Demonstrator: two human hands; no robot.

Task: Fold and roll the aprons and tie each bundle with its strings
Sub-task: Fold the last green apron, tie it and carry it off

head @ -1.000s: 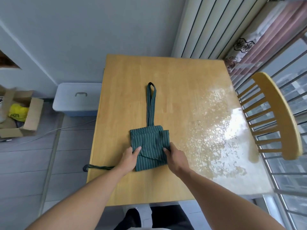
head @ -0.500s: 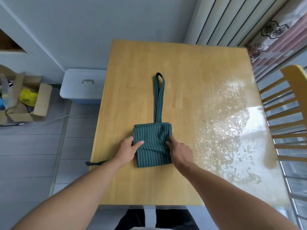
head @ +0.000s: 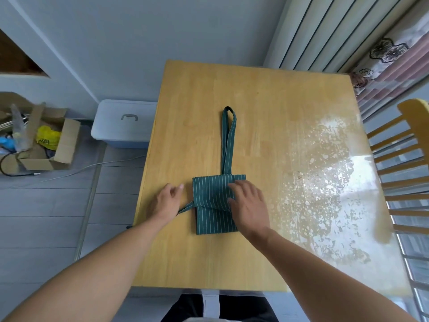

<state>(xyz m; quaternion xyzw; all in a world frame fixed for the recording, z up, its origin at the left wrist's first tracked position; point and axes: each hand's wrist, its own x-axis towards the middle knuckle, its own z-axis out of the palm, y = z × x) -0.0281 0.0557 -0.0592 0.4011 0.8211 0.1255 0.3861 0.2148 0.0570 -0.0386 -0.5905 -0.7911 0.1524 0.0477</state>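
A dark green apron with thin white stripes [head: 209, 196] lies folded into a small rectangle on the wooden table [head: 255, 101]. Its neck loop [head: 228, 138] stretches straight away from me. A waist string [head: 185, 208] runs out from the bundle's left side, under my left hand, toward the table's left edge. My right hand [head: 249, 205] lies flat on the bundle's right half, fingers spread. My left hand [head: 166, 202] rests on the table just left of the bundle, over the string; whether it grips the string is hidden.
A yellow wooden chair [head: 404, 159] stands at the table's right side. On the floor to the left sit a white lidded bin [head: 124, 123] and an open cardboard box [head: 44, 145] of clutter. A cable [head: 92, 166] trails across the floor tiles.
My left hand has come off the bundle's left edge onto the table beside it. My right hand has slid from the right edge onto the top of the folded apron.
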